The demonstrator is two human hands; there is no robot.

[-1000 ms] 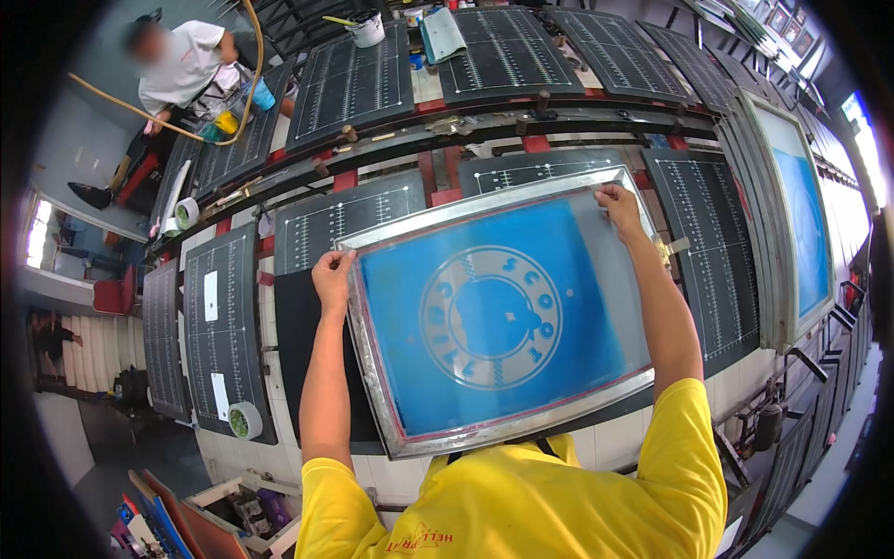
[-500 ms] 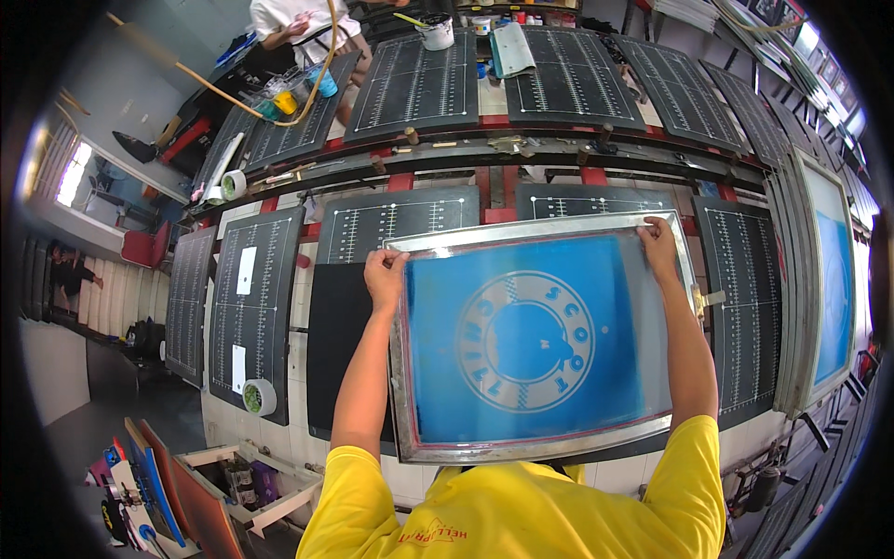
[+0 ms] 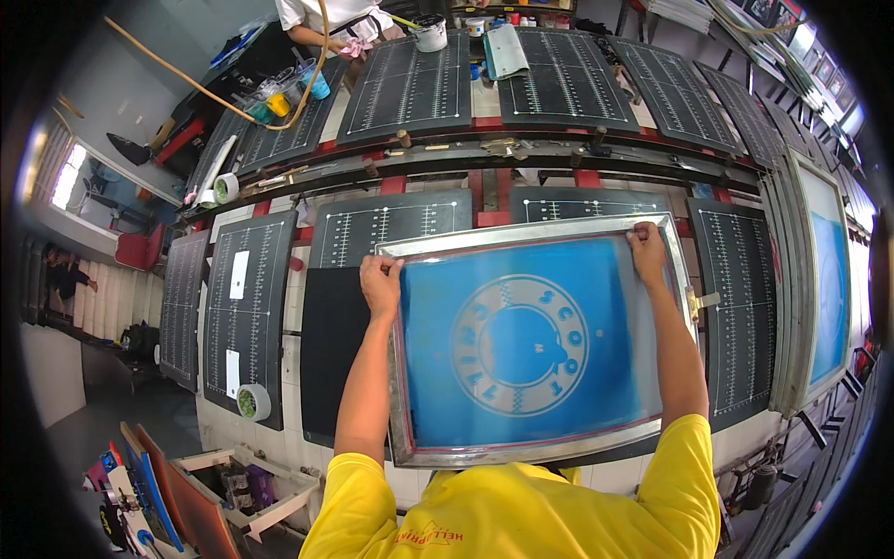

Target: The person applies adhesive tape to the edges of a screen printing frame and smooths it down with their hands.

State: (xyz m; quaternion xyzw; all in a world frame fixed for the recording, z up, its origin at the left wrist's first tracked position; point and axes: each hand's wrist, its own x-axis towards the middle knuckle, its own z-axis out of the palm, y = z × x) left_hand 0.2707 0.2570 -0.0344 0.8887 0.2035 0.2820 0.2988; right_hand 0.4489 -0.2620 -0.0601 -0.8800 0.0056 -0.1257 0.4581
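A silk-screen printing frame (image 3: pixel 540 456) with metal bars lies before me, above the black boards. Its blue stencil mesh (image 3: pixel 433 373) bears a pale ring-shaped design with lettering. My left hand (image 3: pixel 381 282) is closed on the frame's far left corner, thumb and fingers pinching the bar. At the far right part, my right hand (image 3: pixel 646 250) grips the far bar, its forearm stretched across the right side of the mesh. Under the frame's left side a plain black sheet (image 3: pixel 333 354) shows on a board; the rest of it is hidden.
Black boards with white ruled marks (image 3: pixel 237 317) stand in two rows. More screen frames (image 3: pixel 796 298) lean at the right. Tape rolls (image 3: pixel 252 402) sit at the left. Across the tables a person (image 3: pixel 335 19) stands near cups of ink (image 3: pixel 278 104) and a white bucket (image 3: pixel 429 35).
The view has shifted slightly. Both my hands stay on the frame's far bar, the right one a little nearer the mesh. The person across has lowered a hand holding a pink cloth.
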